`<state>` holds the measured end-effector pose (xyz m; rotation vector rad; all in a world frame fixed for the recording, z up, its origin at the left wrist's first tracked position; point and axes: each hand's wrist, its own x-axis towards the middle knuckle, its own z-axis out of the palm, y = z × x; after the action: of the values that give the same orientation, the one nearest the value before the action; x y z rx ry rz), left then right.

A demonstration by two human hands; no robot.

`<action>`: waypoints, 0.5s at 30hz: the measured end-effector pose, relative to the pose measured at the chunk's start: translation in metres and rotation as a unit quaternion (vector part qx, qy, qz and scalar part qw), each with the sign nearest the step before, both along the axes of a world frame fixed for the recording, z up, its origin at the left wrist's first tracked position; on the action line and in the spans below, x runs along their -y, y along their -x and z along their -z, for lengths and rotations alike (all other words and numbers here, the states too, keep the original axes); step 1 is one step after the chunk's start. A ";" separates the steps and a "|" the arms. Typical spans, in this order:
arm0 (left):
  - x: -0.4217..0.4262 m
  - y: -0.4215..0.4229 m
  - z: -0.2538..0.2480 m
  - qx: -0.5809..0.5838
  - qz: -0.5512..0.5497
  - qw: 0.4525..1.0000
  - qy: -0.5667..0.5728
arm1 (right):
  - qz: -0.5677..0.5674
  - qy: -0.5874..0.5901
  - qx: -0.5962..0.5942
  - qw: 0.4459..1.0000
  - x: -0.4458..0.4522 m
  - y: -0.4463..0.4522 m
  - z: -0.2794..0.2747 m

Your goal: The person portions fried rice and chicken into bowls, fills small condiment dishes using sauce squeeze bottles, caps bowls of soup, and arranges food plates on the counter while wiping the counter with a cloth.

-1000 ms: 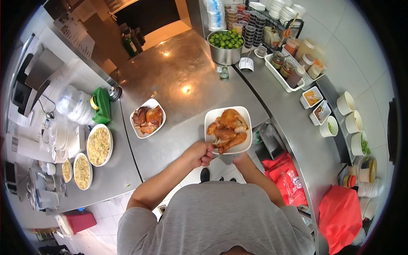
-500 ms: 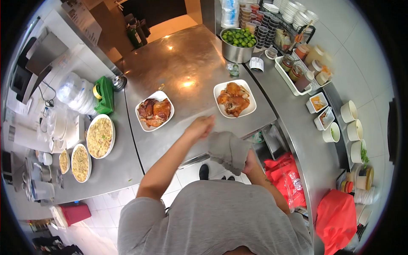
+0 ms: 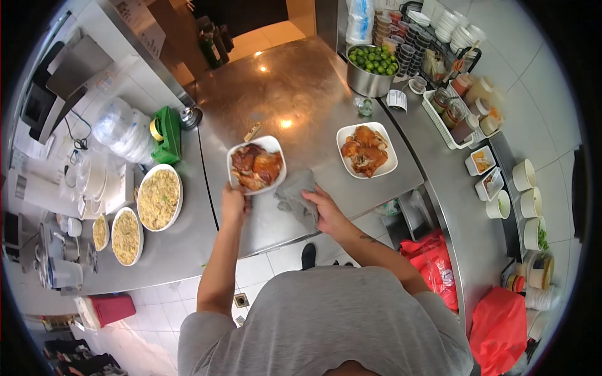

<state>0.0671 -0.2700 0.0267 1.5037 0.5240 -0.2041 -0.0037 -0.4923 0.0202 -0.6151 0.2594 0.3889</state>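
Observation:
My left hand [image 3: 234,203] grips the lower left corner of a white square dish [image 3: 281,152] with dark roasted chicken [image 3: 258,167] in it. My right hand [image 3: 324,207] holds a grey cloth [image 3: 300,194] close to the dish's lower right side. To the right, a second white dish [image 3: 392,164] with lighter browned chicken [image 3: 365,151] rests on the steel counter [image 3: 301,81]. Just above the left dish lies a small tan clip-like item [image 3: 252,131].
Oval dishes of fried rice [image 3: 159,197] and a green tape dispenser [image 3: 168,135] are at left. A pot of green limes [image 3: 371,80] stands at the back right. Along the right counter are a white basket [image 3: 443,121], paper bowls [image 3: 530,202] and red bags [image 3: 498,326].
The right dish was put down on the counter and let go. My left hand has moved left and taken hold of the other dish. My right hand has brought the cloth up and left.

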 end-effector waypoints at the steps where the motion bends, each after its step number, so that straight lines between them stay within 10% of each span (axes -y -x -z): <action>1: 0.001 0.009 -0.001 -0.006 0.017 1.000 0.013 | 0.019 -0.002 -0.017 1.000 -0.004 -0.004 0.003; 7: 0.012 0.039 -0.036 -0.068 0.189 0.978 0.059 | 0.035 -0.151 -0.071 0.985 0.018 -0.027 0.007; 12: 0.040 0.031 -0.058 -0.080 0.279 0.954 0.080 | -0.089 -0.249 0.134 0.955 0.019 -0.038 0.024; 15: 0.051 0.005 -0.057 -0.075 0.263 0.958 0.088 | 0.071 -0.213 0.035 0.974 0.013 -0.031 0.020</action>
<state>0.0625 -0.3211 0.0837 1.4328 0.2046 -0.7654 0.0268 -0.5055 -0.0001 -0.1865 0.1442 0.2730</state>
